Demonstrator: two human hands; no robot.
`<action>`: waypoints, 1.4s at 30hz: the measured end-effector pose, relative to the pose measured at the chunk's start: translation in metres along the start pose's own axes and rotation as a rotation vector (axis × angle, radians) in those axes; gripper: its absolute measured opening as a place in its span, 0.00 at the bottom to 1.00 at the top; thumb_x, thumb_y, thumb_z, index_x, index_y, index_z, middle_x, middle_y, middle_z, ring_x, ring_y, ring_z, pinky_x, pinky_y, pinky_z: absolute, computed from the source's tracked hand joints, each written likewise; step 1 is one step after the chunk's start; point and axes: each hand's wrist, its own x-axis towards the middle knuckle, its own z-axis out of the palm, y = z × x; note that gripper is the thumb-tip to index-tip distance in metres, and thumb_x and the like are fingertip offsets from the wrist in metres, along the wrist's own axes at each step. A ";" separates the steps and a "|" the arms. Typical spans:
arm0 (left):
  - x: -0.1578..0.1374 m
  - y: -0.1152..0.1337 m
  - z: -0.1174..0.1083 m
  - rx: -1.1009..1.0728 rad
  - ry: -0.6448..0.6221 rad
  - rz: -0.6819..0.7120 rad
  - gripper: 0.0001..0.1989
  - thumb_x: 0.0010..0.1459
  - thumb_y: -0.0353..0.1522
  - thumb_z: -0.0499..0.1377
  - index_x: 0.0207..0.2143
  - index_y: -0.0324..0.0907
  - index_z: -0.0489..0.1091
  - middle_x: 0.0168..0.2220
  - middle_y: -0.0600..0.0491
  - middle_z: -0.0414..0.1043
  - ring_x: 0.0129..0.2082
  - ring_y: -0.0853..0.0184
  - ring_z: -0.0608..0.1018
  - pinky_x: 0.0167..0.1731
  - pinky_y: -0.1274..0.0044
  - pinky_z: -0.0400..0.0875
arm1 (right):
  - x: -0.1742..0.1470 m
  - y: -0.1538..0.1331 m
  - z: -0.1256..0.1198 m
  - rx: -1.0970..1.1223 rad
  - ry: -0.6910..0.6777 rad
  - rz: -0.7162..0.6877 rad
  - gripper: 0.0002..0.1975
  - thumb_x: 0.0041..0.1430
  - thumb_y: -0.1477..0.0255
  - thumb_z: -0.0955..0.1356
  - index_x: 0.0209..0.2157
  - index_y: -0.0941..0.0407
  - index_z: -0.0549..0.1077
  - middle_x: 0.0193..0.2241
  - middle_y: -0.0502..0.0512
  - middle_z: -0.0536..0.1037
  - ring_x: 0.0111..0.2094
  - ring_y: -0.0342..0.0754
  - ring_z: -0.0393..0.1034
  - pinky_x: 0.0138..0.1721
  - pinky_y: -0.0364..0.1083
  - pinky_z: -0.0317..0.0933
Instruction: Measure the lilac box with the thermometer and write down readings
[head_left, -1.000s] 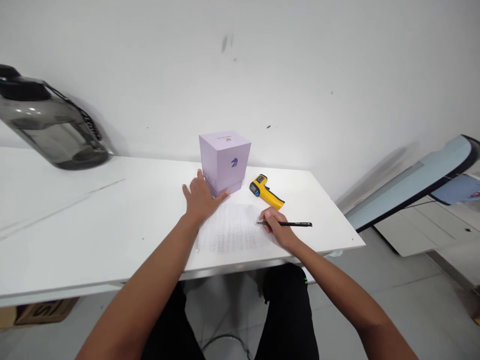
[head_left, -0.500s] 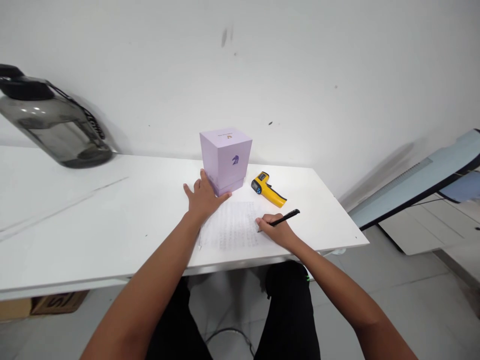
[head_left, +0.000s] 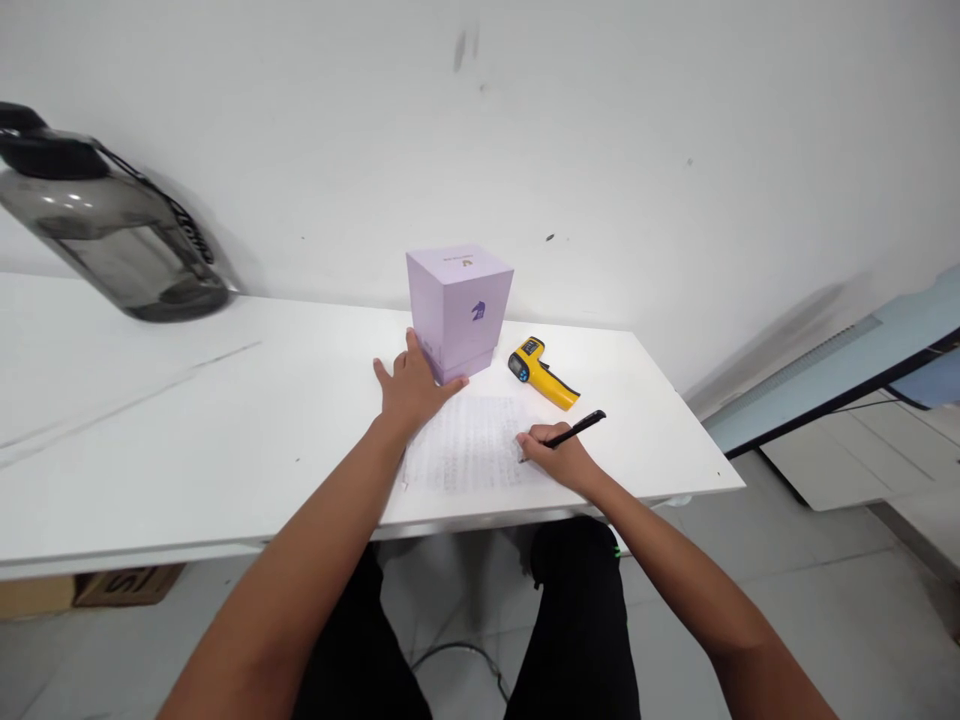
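A black pen (head_left: 576, 428) is pinched in my right hand (head_left: 559, 455), its tip down at the right part of a sheet of paper (head_left: 465, 450) covered in faint rows of writing. My left hand (head_left: 414, 388) lies with fingers spread at the lower left corner of a lilac box (head_left: 465, 315), touching its base. The box stands upright at the sheet's far edge and bears a dark horse-head mark. Just right of the box lies a yellow infrared thermometer gun (head_left: 545, 375).
At the far left a large grey see-through bottle (head_left: 124, 235) with a black lid stands by the wall (head_left: 600, 120). The white table (head_left: 187, 440) ends at the right, before a pale blue panel (head_left: 832, 370). A cardboard box (head_left: 127, 585) sits below the table.
The whole view has shifted slightly, so things appear a little higher and further right. Both hands keep their places, the left by the box and the right with the pen at the paper.
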 end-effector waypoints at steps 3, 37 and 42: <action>-0.001 0.001 -0.001 -0.004 -0.012 -0.002 0.62 0.53 0.56 0.58 0.72 0.32 0.26 0.69 0.32 0.56 0.71 0.44 0.57 0.69 0.47 0.32 | 0.000 -0.001 0.001 0.002 0.043 0.013 0.20 0.57 0.58 0.65 0.18 0.54 0.66 0.17 0.48 0.63 0.23 0.43 0.56 0.27 0.45 0.51; -0.001 0.002 -0.001 -0.014 -0.017 0.005 0.61 0.54 0.55 0.57 0.72 0.31 0.26 0.70 0.33 0.54 0.71 0.45 0.56 0.69 0.48 0.31 | -0.001 -0.004 -0.001 0.004 0.088 0.006 0.20 0.57 0.59 0.65 0.16 0.54 0.62 0.17 0.47 0.61 0.23 0.43 0.55 0.27 0.45 0.52; -0.002 0.001 0.000 -0.010 -0.018 0.010 0.61 0.54 0.56 0.57 0.72 0.31 0.26 0.70 0.32 0.54 0.71 0.45 0.56 0.69 0.48 0.31 | -0.001 -0.003 -0.002 -0.006 0.075 0.002 0.20 0.58 0.59 0.65 0.17 0.54 0.64 0.17 0.48 0.63 0.24 0.44 0.57 0.27 0.45 0.54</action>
